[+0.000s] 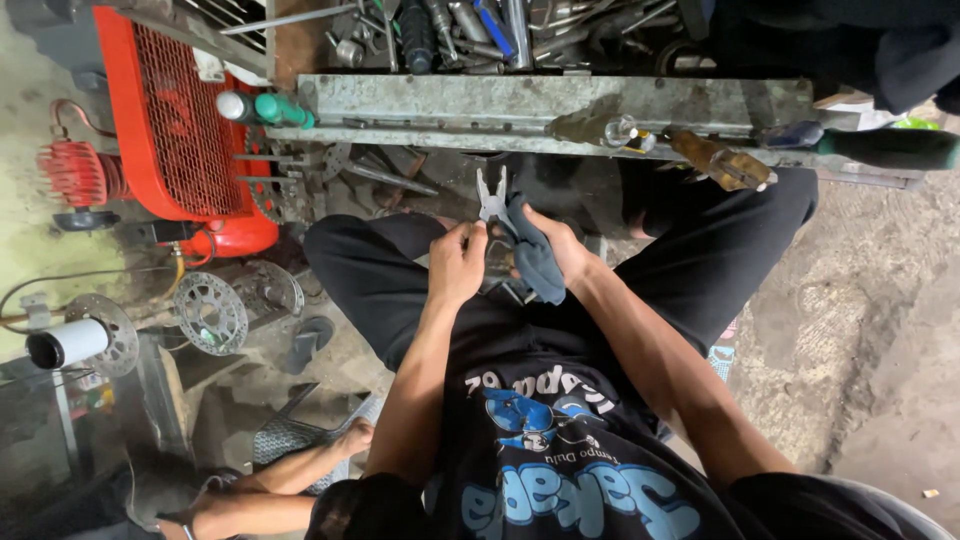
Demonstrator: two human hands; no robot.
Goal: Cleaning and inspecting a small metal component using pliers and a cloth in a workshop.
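Observation:
I sit in black trousers and a black printed shirt, with both hands raised in front of my lap. My left hand (pixel 455 262) grips a pair of metal pliers (pixel 492 200) by the handles, its jaws apart and pointing away from me. My right hand (pixel 562 250) presses a dark blue cloth (pixel 535 262) against the pliers' handles. Part of the handles is hidden by the cloth and my fingers.
A metal workbench rail (pixel 540 100) crosses ahead, with several tools heaped behind it and a wooden-handled tool (pixel 720 162) on it. A red compressor (pixel 170 120) stands at left, brake discs (pixel 210 312) lie below it. Another person's arm (pixel 300 470) rests at bottom left.

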